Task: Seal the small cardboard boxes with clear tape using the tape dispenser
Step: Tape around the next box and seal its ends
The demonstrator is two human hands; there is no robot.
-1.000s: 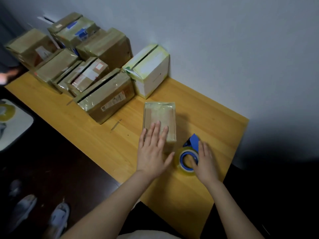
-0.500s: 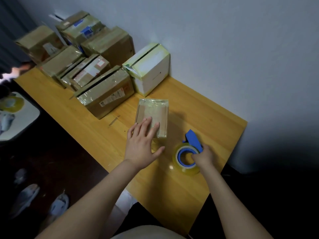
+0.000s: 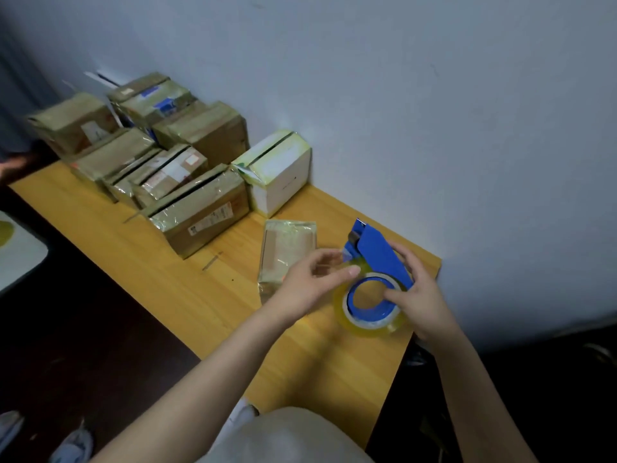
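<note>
Blue tape dispenser [image 3: 377, 255] with its clear tape [image 3: 367, 325] is gripped by the right hand [image 3: 420, 302]; the left hand [image 3: 310, 285] pinches the tape at its mouth. Just left of the dispenser lies the small cardboard box [image 3: 287, 252] on the wooden table [image 3: 167, 279], with taped parcels [image 3: 200, 212] farther left.

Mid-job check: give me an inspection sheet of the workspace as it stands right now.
Surface: wooden table against a white wall.
Job's things: small tape-wrapped box lying flat on the table; blue tape dispenser with clear tape roll, in hand beside the box.
Clutter: pile of taped brown boxes; white box next to it.
Grips: right hand grips the dispenser; left hand curls at its mouth, any pinch on the tape too blurred to tell.
Cables: nothing seen.
Surroundings: shoes on the dark floor; white surface at far left.
</note>
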